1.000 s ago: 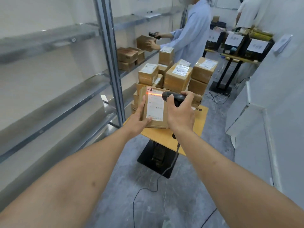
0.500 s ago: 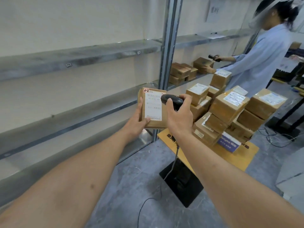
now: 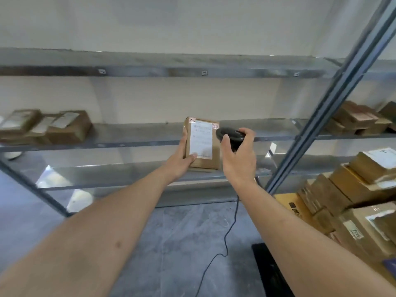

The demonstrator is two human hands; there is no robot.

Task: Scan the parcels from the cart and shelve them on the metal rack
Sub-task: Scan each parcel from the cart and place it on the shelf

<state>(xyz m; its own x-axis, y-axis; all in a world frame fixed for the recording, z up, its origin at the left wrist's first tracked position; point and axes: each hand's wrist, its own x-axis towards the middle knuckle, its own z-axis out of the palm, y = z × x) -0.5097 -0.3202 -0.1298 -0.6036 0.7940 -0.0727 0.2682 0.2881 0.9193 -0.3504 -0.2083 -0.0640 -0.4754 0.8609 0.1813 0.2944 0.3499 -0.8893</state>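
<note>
My left hand [image 3: 182, 161] grips parcel [image 3: 202, 144] (label looks like 2-2, blurry) at rack [image 3: 137, 136]; right hand [image 3: 237, 155] fingers closed round scanner [image 3: 230, 135].

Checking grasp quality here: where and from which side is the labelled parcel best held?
Grip the parcel by its narrow left edge, coming from the left as the left hand does: it stands upright, label facing out, and the right hand holds the scanner.

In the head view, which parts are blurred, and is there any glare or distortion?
Head view: the parcels at left and the stacked boxes at right are smeared by motion blur; the held parcel is sharper; bright glare lies on the lower shelf; the rack upright leans from wide-angle distortion.
</note>
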